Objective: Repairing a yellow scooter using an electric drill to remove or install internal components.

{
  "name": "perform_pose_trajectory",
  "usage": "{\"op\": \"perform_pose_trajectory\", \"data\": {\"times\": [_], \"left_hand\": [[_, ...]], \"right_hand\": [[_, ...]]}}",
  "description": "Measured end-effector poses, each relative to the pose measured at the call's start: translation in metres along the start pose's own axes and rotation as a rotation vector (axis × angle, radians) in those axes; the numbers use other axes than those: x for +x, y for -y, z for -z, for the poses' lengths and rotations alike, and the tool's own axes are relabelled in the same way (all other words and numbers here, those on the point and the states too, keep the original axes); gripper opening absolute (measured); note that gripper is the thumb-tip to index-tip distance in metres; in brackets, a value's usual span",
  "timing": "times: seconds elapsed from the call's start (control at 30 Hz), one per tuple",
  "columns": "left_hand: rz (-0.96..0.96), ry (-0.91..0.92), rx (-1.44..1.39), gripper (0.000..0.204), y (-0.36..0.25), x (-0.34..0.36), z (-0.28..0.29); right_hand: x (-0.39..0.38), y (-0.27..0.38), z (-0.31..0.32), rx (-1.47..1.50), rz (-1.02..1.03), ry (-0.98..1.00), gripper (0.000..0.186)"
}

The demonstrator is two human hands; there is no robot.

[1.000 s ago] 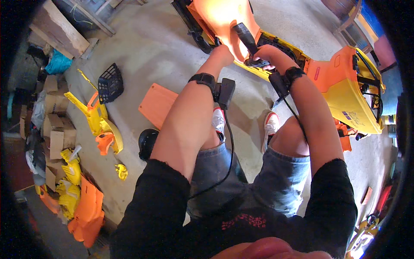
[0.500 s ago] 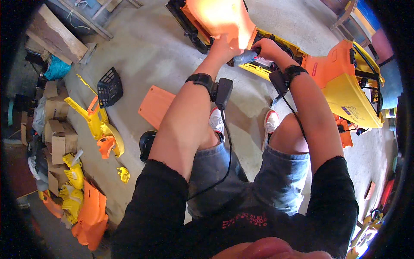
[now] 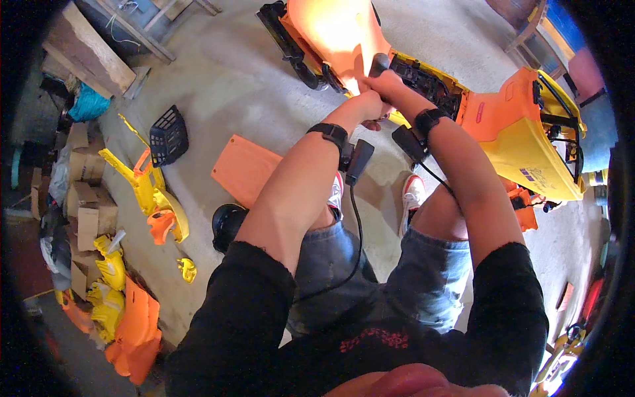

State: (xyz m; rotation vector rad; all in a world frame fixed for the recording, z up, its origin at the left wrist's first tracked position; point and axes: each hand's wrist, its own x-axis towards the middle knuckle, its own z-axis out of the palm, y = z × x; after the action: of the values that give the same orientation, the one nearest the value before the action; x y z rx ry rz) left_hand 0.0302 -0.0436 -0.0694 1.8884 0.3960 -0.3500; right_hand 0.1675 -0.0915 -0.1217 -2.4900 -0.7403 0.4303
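My right hand (image 3: 386,84) is closed around a dark cylindrical tool (image 3: 379,63), whose end sticks up above it at the scooter. My left hand (image 3: 365,106) is just below it, fingers curled on something I cannot make out, partly hidden by the hands. Both are over the scooter's orange front panel (image 3: 327,33), brightly lit, beside its exposed black inner parts (image 3: 423,79) and yellow edge. The orange and yellow rear body (image 3: 532,152) extends to the right.
An orange flat panel (image 3: 238,169) and black grille basket (image 3: 167,134) lie on the floor (image 3: 198,99). Loose yellow body parts (image 3: 155,192), cardboard boxes (image 3: 86,218), orange panels (image 3: 132,331) and wooden boards (image 3: 89,53) are at left. A wooden frame (image 3: 529,36) stands upper right.
My hands have moved together, the left one lower and to the right, the right one leftward. The dark tool has tilted and shifted between them.
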Motion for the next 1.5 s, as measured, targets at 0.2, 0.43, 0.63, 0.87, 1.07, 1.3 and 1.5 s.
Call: {"op": "perform_pose_trajectory", "data": {"times": [0.2, 0.43, 0.63, 0.87, 1.07, 1.3, 1.5], "left_hand": [[0.072, 0.075, 0.306, 0.028, 0.016, -0.007, 0.033], [-0.169, -0.515, 0.633, 0.062, 0.026, -0.007, 0.042], [-0.207, -0.322, 0.693, 0.05, 0.031, -0.004, 0.041], [-0.033, -0.389, 0.666, 0.032, 0.031, 0.001, 0.042], [-0.013, -0.437, 0.543, 0.031, 0.031, 0.008, 0.037], [-0.096, -0.043, 0.084, 0.023, 0.029, 0.012, 0.041], [-0.119, -0.389, 0.562, 0.036, 0.037, 0.007, 0.071]], "right_hand": [[-0.025, 0.015, 0.007, -0.231, 0.068, 0.127, 0.042], [-0.037, 0.01, 0.022, -0.467, 0.286, 0.193, 0.038], [-0.05, 0.027, 0.02, -0.878, 0.684, -0.036, 0.039], [-0.062, 0.05, -0.002, -0.624, 0.499, -0.729, 0.056], [-0.066, 0.058, -0.021, 1.199, -0.414, 0.34, 0.033], [-0.028, 0.012, 0.002, 0.813, -0.383, 0.414, 0.015], [-0.037, 0.023, 0.029, 0.3, -0.145, 0.319, 0.021]]}}
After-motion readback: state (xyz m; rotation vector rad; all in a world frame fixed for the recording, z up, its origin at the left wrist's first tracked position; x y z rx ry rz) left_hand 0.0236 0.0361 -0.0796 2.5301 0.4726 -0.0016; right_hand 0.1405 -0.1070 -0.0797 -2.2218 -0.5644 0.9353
